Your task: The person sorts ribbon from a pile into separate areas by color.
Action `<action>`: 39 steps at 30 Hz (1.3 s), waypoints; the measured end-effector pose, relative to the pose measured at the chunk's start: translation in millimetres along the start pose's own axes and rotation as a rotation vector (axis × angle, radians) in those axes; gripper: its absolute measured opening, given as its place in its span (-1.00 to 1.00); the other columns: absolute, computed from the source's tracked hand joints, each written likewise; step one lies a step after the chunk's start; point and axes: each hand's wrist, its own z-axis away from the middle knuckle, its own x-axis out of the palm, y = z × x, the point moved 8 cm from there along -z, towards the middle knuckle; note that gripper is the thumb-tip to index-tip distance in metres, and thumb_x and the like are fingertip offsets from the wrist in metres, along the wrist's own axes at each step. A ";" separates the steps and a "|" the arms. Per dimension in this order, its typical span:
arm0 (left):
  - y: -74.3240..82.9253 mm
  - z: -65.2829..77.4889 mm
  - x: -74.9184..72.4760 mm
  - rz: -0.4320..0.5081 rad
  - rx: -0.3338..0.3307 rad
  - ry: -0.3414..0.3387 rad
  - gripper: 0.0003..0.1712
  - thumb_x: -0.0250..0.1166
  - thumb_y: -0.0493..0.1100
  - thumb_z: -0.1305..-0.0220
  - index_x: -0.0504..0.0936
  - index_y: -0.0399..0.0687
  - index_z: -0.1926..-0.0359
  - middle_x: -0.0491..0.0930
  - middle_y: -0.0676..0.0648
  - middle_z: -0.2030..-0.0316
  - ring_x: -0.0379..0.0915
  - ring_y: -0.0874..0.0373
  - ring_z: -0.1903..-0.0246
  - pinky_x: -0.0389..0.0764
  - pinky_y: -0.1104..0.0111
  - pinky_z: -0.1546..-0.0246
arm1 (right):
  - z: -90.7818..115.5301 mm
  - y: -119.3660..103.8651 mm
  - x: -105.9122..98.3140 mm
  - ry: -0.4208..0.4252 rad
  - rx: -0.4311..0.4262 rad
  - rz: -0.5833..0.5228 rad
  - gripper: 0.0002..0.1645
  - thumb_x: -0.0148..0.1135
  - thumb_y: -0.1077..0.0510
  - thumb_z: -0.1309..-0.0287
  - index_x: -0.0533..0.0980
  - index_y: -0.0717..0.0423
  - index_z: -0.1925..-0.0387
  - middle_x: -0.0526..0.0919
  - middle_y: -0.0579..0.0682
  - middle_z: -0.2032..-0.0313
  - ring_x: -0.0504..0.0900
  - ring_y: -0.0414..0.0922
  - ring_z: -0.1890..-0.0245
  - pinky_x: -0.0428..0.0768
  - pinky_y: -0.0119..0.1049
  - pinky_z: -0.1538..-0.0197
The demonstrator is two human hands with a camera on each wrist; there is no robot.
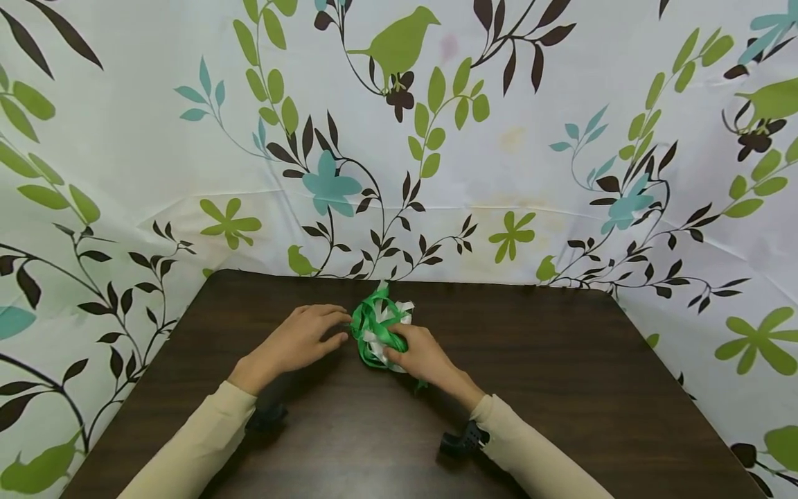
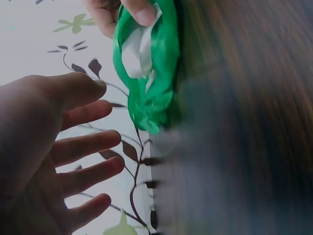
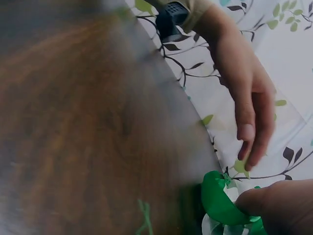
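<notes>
Right hand pinches the green-and-white ribbon bundle, which sits mid-table toward twelve o'clock. Left hand lies at the bundle's nine o'clock, fingers straight, tips just touching the loops. The risk I see: a careless tug tightens those loose loops into knots, or slides the bundle off.

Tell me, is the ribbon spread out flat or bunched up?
Bunched up. The ribbon sits as a tangled green and white clump on the table; the right hand grips it, the left hand is beside it.
</notes>
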 end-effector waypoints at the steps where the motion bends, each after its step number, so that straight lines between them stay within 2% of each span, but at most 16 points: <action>1: 4.7 -1.1 1.4 0.044 0.016 -0.004 -0.59 0.32 -0.05 -0.45 0.62 -0.08 -0.23 0.53 -0.12 -0.24 0.41 -0.10 -0.26 0.30 -0.22 -0.21 | 3.3 -3.1 0.1 -0.007 -0.026 -0.004 -0.65 0.35 0.13 -0.34 0.61 0.11 -0.11 0.67 -0.04 0.13 0.49 -0.24 0.44 0.50 -0.31 0.38; 5: 29.0 -5.6 8.9 0.252 0.102 -0.045 -0.57 0.31 -0.09 -0.46 0.58 -0.09 -0.27 0.50 -0.09 -0.26 0.39 -0.05 -0.28 0.40 -0.08 -0.20 | 19.5 -14.4 -2.2 -0.034 -0.119 -0.044 -0.72 0.35 0.24 -0.31 0.63 0.13 -0.04 0.67 -0.06 0.18 0.49 -0.28 0.46 0.51 -0.36 0.42; 7: 42.3 -8.7 12.7 0.309 0.158 -0.067 -0.54 0.31 -0.09 -0.46 0.55 -0.12 -0.29 0.48 -0.12 -0.29 0.36 -0.07 -0.30 0.42 -0.07 -0.20 | 27.7 -19.5 -5.5 -0.044 -0.163 -0.064 -0.73 0.35 0.28 -0.30 0.64 0.14 -0.02 0.67 -0.07 0.18 0.51 -0.29 0.43 0.52 -0.38 0.39; 11: 60.0 -13.7 23.4 0.253 0.208 -0.115 -0.43 0.34 -0.01 -0.43 0.50 -0.12 -0.35 0.41 -0.20 -0.35 0.25 -0.13 -0.37 0.23 -0.23 -0.25 | 43.9 -23.7 -14.4 -0.068 -0.226 -0.069 -0.75 0.37 0.32 -0.28 0.64 0.11 0.03 0.68 -0.10 0.20 0.55 -0.30 0.38 0.56 -0.38 0.33; 14: 66.5 -16.4 33.2 0.227 0.195 -0.172 -0.40 0.37 0.02 -0.40 0.50 -0.06 -0.36 0.44 -0.11 -0.33 0.28 -0.06 -0.35 0.19 -0.26 -0.23 | 55.3 -20.3 -21.4 -0.094 -0.223 -0.064 -0.73 0.37 0.33 -0.28 0.64 0.10 0.00 0.69 -0.09 0.15 0.57 -0.28 0.33 0.58 -0.36 0.28; 18: 74.7 -17.5 43.0 0.221 0.187 -0.213 -0.49 0.39 -0.01 -0.39 0.58 -0.02 -0.28 0.58 0.03 -0.18 0.48 0.11 -0.16 0.39 -0.08 -0.14 | 70.3 -8.1 -29.5 -0.128 -0.176 -0.080 -0.68 0.36 0.31 -0.31 0.63 0.08 -0.07 0.68 -0.09 0.07 0.60 -0.28 0.25 0.59 -0.34 0.22; 22: 87.6 -16.5 50.7 0.203 0.188 -0.224 -0.58 0.40 -0.04 -0.38 0.64 0.02 -0.20 0.64 0.10 -0.06 0.56 0.23 0.01 0.55 0.18 0.01 | 88.4 5.9 -39.3 -0.136 -0.149 -0.109 -0.67 0.36 0.31 -0.30 0.63 0.02 -0.06 0.68 -0.13 0.08 0.60 -0.27 0.28 0.60 -0.31 0.23; 25: 100.0 -16.2 52.2 0.188 0.192 -0.203 -0.65 0.42 -0.05 -0.36 0.69 0.07 -0.13 0.66 0.15 0.00 0.57 0.28 0.07 0.59 0.26 0.11 | 101.4 14.7 -48.1 -0.125 -0.137 -0.116 -0.65 0.37 0.32 -0.29 0.63 -0.04 -0.05 0.68 -0.18 0.09 0.60 -0.25 0.31 0.60 -0.29 0.24; 31: 122.5 -13.3 50.0 0.172 0.210 -0.158 -0.85 0.42 -0.09 -0.36 0.75 0.11 0.07 0.68 0.21 0.18 0.58 0.29 0.25 0.57 0.33 0.33 | 116.9 22.7 -59.5 -0.112 -0.131 -0.116 -0.61 0.38 0.32 -0.28 0.62 -0.04 -0.09 0.66 -0.24 0.02 0.63 -0.23 0.08 0.60 -0.21 0.02; 34: 128.6 -11.9 45.5 0.149 0.214 -0.097 -0.89 0.40 -0.12 -0.37 0.74 0.09 0.10 0.68 0.19 0.20 0.60 0.29 0.28 0.58 0.35 0.34 | 119.7 20.2 -61.3 -0.145 -0.133 -0.111 -0.58 0.42 0.19 -0.29 0.58 -0.06 -0.16 0.62 -0.26 -0.03 0.60 -0.21 0.02 0.59 -0.15 -0.02; 37: 130.6 -12.0 39.4 0.148 0.203 -0.038 -0.90 0.40 -0.14 -0.37 0.74 0.08 0.11 0.68 0.16 0.20 0.60 0.30 0.28 0.59 0.35 0.30 | 120.0 14.1 -63.8 -0.176 -0.131 -0.054 -0.49 0.42 -0.02 -0.30 0.53 -0.11 -0.24 0.56 -0.28 -0.10 0.52 -0.20 -0.09 0.48 -0.01 -0.13; 39: 130.7 -13.0 36.7 0.160 0.191 -0.023 -0.90 0.40 -0.14 -0.38 0.74 0.06 0.11 0.66 0.15 0.20 0.58 0.31 0.30 0.59 0.36 0.30 | 118.9 8.5 -66.3 -0.184 -0.128 -0.008 -0.44 0.39 -0.12 -0.31 0.51 -0.12 -0.28 0.50 -0.28 -0.17 0.45 -0.19 -0.17 0.38 0.10 -0.17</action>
